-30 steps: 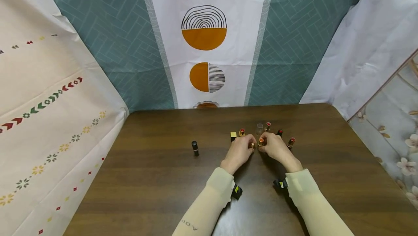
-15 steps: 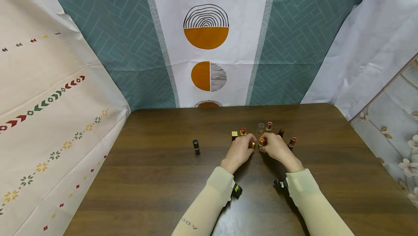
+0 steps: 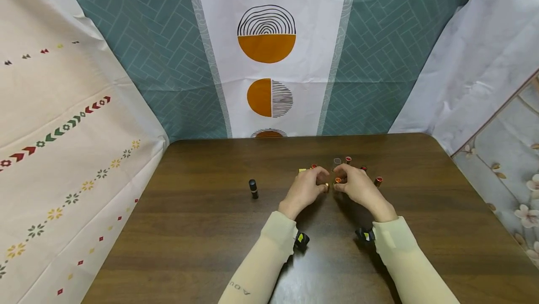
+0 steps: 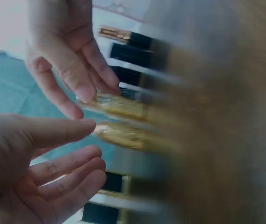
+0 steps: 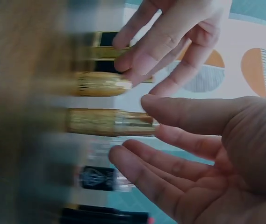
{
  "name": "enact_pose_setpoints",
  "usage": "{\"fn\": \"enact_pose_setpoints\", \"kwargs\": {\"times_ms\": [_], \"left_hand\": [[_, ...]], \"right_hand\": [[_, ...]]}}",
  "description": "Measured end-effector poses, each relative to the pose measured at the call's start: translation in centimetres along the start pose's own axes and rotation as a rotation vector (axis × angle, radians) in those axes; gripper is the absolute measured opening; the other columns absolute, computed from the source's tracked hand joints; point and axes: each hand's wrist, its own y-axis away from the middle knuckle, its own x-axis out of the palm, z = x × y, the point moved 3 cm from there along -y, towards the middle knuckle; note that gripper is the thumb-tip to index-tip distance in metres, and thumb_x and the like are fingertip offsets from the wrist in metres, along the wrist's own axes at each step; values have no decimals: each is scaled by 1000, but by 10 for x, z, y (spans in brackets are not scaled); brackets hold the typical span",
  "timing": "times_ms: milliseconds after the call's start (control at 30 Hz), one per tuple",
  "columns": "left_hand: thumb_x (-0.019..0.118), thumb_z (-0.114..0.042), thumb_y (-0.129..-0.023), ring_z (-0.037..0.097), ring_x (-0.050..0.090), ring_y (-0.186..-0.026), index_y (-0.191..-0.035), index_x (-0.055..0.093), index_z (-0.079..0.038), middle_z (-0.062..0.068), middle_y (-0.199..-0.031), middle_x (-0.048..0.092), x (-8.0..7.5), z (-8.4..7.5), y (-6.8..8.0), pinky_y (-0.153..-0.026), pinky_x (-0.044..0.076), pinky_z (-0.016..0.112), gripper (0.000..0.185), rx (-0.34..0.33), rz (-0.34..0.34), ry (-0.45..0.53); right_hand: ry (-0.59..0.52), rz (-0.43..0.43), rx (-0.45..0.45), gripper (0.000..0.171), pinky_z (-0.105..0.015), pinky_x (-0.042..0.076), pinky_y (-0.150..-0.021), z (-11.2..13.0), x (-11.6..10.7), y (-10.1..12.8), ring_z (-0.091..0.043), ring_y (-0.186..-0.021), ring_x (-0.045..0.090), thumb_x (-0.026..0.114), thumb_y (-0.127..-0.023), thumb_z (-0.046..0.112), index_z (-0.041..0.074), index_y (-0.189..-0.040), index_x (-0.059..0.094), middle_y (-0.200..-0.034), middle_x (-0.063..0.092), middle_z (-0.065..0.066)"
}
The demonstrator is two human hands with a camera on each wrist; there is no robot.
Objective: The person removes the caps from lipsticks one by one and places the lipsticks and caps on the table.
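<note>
A gold lipstick cap (image 4: 118, 136) and an uncapped gold lipstick (image 5: 95, 122) with an orange-red tip stand upright side by side on the table. My left hand (image 3: 304, 188) is just left of the cap, its fingers spread and relaxed; its thumb (image 4: 72, 129) is at the cap's top, and I cannot tell whether it touches. Around the lipstick's top, my right hand (image 3: 360, 189) has its thumb and fingers parted, with a gap on either side of the lipstick. Neither hand grips anything.
Several other lipsticks stand close behind: a red one (image 3: 348, 159), another (image 3: 378, 182) on the right, and one (image 3: 313, 166) beside a gold-topped black cap (image 3: 302, 170). A clear cap (image 3: 337, 161) is behind the hands. A black tube (image 3: 253, 189) stands alone on the left.
Both hands have loosened their fingers from the gold cap and the lipstick and lifted and drawn slightly apart. The cap and lipstick stay standing in place.
</note>
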Motion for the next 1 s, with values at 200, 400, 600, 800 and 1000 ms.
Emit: {"fn": "enact_pose_setpoints", "kwargs": {"times_ms": [200, 400, 600, 800, 1000], "left_hand": [[68, -20, -104, 20, 68, -108, -129, 71, -13, 5, -121, 74, -33, -3, 5, -92, 56, 35, 26, 12, 13, 78], [66, -24, -105, 17, 67, -107, -129, 71, -15, -1, -118, 73, -57, -3, 13, -90, 56, 34, 26, 25, 101, 69], [67, -22, -104, 18, 69, -104, -133, 69, -11, 4, -118, 73, -69, -3, 19, -90, 57, 35, 31, 37, 160, 37], [68, -20, -103, 19, 69, -102, -131, 70, -10, 5, -114, 74, -83, -5, 25, -89, 57, 36, 30, 36, 181, -8], [70, -19, -102, 18, 70, -102, -132, 69, -12, 2, -113, 75, -100, 3, 33, -92, 56, 38, 30, 8, 159, 15]], "right_hand": [[-38, -99, -93, 36, -55, 57, -87, 13, -14, 5, -38, -105, 69, 74, -97, 7, -3, -130, 63, -117, 69, -23], [-82, -116, -190, 31, -56, 56, -90, 20, -13, 7, -38, -105, 67, 72, -98, 6, 0, -128, 66, -122, 67, -20], [-115, -100, -259, 30, -60, 52, -97, 28, -7, 8, -36, -117, 63, 74, -98, 9, 6, -127, 68, -127, 67, -15], [-152, -56, -294, 31, -61, 48, -101, 36, 0, 10, -32, -125, 60, 74, -98, 10, 8, -128, 68, -133, 65, -9], [-160, -20, -321, 34, -62, 44, -106, 43, 8, 11, -35, -130, 57, 74, -98, 13, 6, -131, 67, -137, 63, -12]]}}
